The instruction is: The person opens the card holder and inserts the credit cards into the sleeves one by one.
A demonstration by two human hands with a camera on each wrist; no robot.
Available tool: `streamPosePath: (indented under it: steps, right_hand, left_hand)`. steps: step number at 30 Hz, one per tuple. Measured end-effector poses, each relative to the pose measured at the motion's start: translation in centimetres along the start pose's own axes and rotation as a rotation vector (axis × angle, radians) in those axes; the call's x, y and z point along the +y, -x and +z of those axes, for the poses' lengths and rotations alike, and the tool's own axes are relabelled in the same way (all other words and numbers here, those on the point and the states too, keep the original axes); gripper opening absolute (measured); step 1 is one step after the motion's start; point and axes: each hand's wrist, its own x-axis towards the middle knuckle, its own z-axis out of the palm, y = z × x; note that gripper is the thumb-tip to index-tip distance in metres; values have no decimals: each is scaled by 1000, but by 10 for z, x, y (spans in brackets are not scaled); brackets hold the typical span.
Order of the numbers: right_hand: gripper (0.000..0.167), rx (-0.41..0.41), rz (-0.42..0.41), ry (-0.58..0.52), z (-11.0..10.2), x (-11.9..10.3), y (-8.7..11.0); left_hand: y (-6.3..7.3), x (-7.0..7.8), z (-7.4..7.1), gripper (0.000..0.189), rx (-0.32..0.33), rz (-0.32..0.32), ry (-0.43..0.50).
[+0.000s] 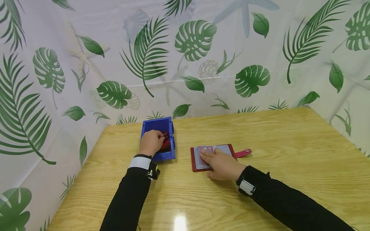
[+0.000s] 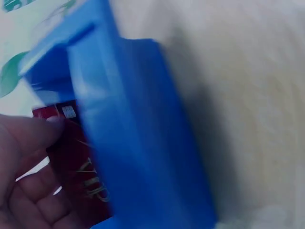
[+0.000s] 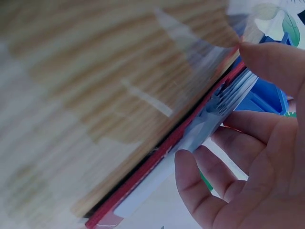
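In the head view, my left hand (image 1: 151, 142) reaches into a blue plastic box (image 1: 158, 156) at the left. Its thumb and fingers pinch a dark red card (image 2: 76, 157) with a chip and gold lettering, clear in the left wrist view. To the right lies an open red card holder (image 1: 194, 169) with clear sleeves. My right hand (image 1: 224, 164) holds it, fingers on the sleeves and thumb at the near edge. A pinkish card (image 1: 206, 149) shows inside a sleeve under the fingers. In the right wrist view, the stacked sleeves (image 3: 236, 93) show edge-on between thumb and fingers.
More dark red cards (image 1: 166, 147) lie in the blue box. The holder's strap (image 1: 243, 152) with a snap points right. Everything stands on a wood-grain table (image 1: 277, 138), with a leaf-patterned cloth (image 1: 219, 77) behind it and at the sides.
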Motion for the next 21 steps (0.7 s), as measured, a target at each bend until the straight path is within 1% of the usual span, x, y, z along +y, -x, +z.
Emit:
streamPosePath:
  steps: [2,5,8,10,12,13,15,17,21]
  right_hand:
    - [66,-1,1,7,-2,-1,0]
    - [65,-6,10,18,-4,-1,-1]
    - [65,-12,34,24,-6,-1,-2]
    - [64,-10,46,27,-7,1,-3]
    - [64,-10,53,24,-8,2,-5]
    - [63,-9,57,20,-9,3,-5]
    - [62,-14,66,-5,-9,4,-7]
    - [62,-19,71,-41,-10,4,-8]
    - [63,-24,74,-126,-11,7,-9]
  left_hand:
    - [-2,4,-7,15,56,-7,16]
    - [-4,14,-18,17,163,-6,53]
    - [-3,29,-26,19,258,32,109]
    - [-1,40,-28,21,296,74,158]
    - [3,51,-29,25,275,117,230]
    - [5,57,-29,26,247,136,267]
    - [9,67,-28,27,170,158,340]
    - [12,75,-25,28,81,159,395]
    - [17,84,-16,25,-55,149,446]
